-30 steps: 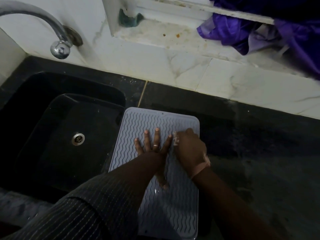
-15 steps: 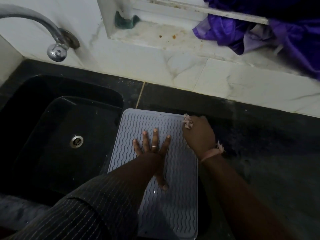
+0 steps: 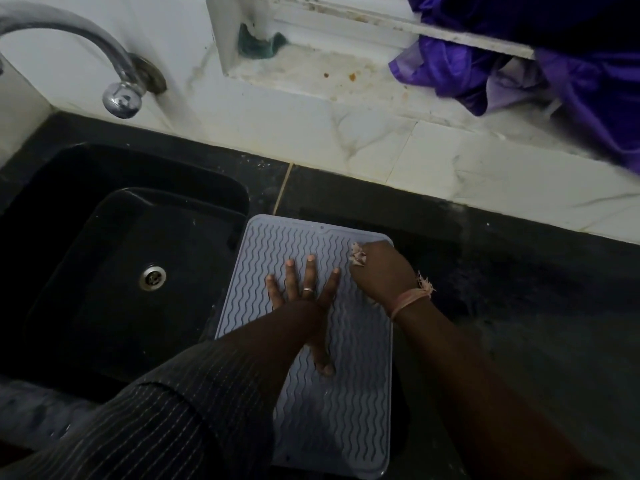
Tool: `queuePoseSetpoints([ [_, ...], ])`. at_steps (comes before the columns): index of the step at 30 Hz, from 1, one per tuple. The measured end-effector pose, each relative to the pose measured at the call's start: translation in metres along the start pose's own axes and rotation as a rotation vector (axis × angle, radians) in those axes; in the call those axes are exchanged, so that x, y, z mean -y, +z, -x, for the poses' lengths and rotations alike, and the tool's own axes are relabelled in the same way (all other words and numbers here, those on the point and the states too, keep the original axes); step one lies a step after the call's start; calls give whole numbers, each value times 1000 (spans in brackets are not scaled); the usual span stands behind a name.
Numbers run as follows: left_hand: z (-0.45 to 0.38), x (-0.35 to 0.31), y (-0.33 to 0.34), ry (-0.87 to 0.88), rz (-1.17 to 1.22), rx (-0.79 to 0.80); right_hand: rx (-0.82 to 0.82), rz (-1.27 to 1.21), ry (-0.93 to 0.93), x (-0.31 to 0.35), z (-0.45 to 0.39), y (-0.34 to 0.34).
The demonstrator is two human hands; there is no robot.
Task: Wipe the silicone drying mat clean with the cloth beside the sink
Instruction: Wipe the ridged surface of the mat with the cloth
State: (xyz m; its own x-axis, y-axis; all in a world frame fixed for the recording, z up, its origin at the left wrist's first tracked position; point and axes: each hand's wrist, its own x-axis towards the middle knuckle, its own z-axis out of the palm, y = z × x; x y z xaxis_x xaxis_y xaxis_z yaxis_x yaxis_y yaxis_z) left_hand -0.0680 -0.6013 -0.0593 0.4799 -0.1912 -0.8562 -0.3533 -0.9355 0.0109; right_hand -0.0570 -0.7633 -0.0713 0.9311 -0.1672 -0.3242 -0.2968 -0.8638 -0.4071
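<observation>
The silicone drying mat (image 3: 304,341) lies on the dark tabletop (image 3: 519,306) just beside the sink (image 3: 121,271). The left hand (image 3: 303,296), fingers splayed flat, pins it against sliding. The right hand (image 3: 382,271) has its grip closed round the cloth (image 3: 357,255), pressing at the far right corner.

Most of the cloth (image 3: 358,257) is buried under the right hand (image 3: 382,271); only a frayed scrap peeks out at its ten o'clock side, so its colour and size stay unclear. The left hand (image 3: 304,292) and its forearm cover the middle of the mat (image 3: 332,410). The tap (image 3: 69,39) runs off the frame at nine o'clock, and the purple fabric (image 3: 571,71) is cut off at two o'clock.
</observation>
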Motion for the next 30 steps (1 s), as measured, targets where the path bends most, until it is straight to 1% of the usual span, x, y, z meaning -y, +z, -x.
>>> queuePoseSetpoints([
  [4, 3, 1, 2, 25, -6, -22, -14, -18, -34, -3, 27, 13],
  [9, 7, 2, 3, 30, -4, -36, -14, -56, -33, -4, 69, 27],
  [14, 9, 3, 5, 29, -20, -54, -19, -88, -5, -5, 111, 39],
  [18, 8, 3, 8, 38, -17, -80, -20, -59, 12, -1, 136, 49],
  [22, 6, 9, 14, 81, -14, -116, -19, -75, 30, 4, 159, 60],
  [30, 5, 18, 26, 181, 17, -242, -76, -88, 154, 6, 197, 75],
])
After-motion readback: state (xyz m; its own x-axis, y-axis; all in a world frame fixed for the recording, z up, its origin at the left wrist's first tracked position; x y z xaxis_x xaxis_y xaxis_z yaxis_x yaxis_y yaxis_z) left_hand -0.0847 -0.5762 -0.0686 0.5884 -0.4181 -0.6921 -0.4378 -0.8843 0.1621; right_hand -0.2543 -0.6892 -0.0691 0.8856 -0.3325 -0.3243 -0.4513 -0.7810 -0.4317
